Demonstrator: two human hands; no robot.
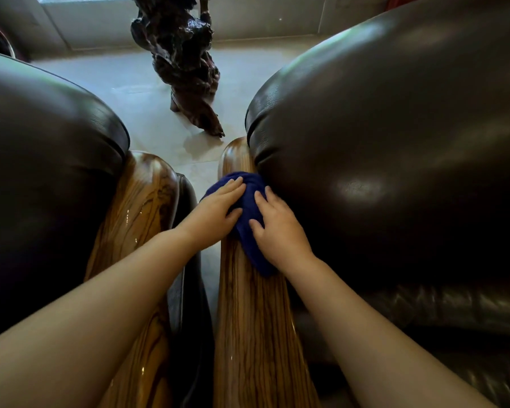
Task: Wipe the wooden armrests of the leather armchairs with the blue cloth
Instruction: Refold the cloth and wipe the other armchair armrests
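Two hands are on the blue cloth (249,219), and they are ours: we press it flat against the wooden armrest (253,319) of the right-hand leather armchair (395,157). Our left hand (218,206) lies over the cloth's left side, fingers spread and laid flat rather than curled around it. Our right hand (280,228) covers the right side in the same way, fingers splayed wide, palm down on the fabric, close against the bulging dark cushion. Neither hand pinches or clasps the cloth; both simply bear down on it.

The cloth sits bunched toward the far end of this armrest, touching the leather beside it. The near length of the striped wood runs bare toward us.

Across a narrow gap stands the second armchair (42,157), whose own glossy wooden armrest (142,207) is untouched by either hand. Beyond both chairs, on the pale tiled floor (124,92), rises a dark gnarled wooden sculpture (183,60) (its top is cut off by the frame).
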